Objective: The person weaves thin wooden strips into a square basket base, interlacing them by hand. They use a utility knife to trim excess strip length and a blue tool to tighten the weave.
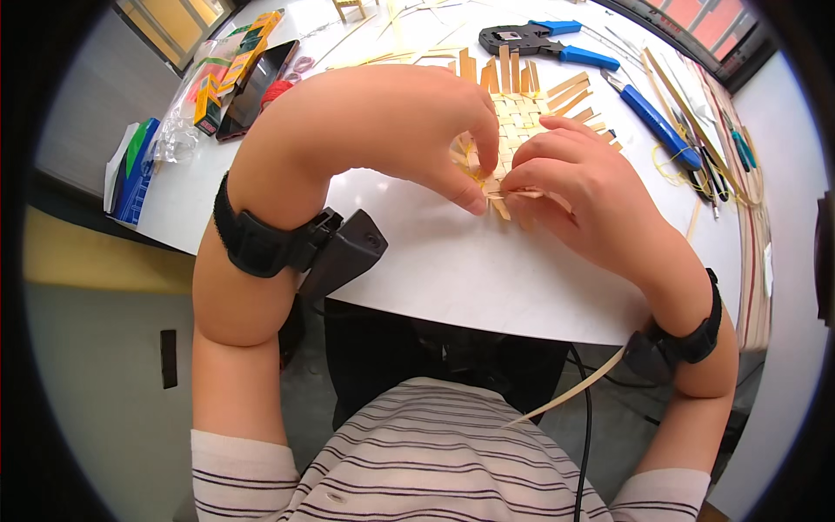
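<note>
A small mat woven from pale bamboo strips (519, 113) lies on the table, strip ends fanning out along its far and right sides. My left hand (417, 126) arches over from the left, its thumb and bent fingers closed about the mat's near left corner. At the near edge, my right hand (578, 187) pinches a short strip end between thumb and fingertips. Its fingers cover part of the weave. A long pale strip (570, 393) runs from beside my right wrist down over the striped shirt; its other end is hidden.
Beyond the mat lies a blue-handled crimping tool (531, 41). To the right are a blue utility knife (652, 120), scissors and long strips. A dark phone (258, 90), small yellow boxes (208, 103), plastic wrapping and a blue-green box (135, 172) sit at the left.
</note>
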Demonstrator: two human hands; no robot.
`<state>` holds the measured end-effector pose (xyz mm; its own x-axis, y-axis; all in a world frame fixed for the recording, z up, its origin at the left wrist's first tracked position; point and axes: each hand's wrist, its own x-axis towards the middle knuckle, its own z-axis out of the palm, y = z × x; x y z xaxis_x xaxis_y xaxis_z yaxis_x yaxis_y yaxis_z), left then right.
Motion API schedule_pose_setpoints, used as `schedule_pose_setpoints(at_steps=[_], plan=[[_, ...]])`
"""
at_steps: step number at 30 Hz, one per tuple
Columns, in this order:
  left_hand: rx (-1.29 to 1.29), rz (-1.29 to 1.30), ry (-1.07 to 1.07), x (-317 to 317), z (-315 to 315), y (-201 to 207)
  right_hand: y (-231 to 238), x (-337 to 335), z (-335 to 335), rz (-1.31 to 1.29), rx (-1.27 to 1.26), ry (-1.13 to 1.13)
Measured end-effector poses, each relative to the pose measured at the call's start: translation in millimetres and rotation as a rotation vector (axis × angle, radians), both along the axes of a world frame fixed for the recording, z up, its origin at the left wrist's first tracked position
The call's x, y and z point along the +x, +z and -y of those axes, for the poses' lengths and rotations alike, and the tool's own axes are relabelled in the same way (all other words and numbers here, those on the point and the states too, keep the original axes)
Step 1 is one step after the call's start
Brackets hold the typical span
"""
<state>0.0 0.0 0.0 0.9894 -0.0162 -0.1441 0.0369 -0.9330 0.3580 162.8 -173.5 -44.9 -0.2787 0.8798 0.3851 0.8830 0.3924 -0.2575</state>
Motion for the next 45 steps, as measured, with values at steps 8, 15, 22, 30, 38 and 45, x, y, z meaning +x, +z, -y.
schedule_pose_setpoints(at_steps=[8, 15, 22, 30, 38, 45], plan=[[0.187, 0.247, -0.109, -7.0, 23.3, -9.2, 7.7, -10.1, -3.2, -0.142, -0.088, -0.138], [0.258, 0.198, -0.023, 1.8, 37.8, -10.7, 4.3, -2.2, -1.0, -0.233, -0.141, -0.080], [0.162, 0.176, -0.007, 5.0, 23.2, -8.6, 0.9, -0.4, -4.8, -0.395, -0.173, -0.166], [0.075, 0.134, 0.024, 11.7, 9.5, -7.6, 4.9, -1.1, -6.0, -0.340, -0.253, -0.202], [0.064, 0.145, 0.044, 8.9, 10.6, -8.6, 10.8, -9.6, -2.9, -0.392, -0.292, -0.292], [0.092, 0.107, 0.031, 10.3, 11.4, -7.2, 4.1, -6.7, -6.1, -0.380, -0.276, -0.237]])
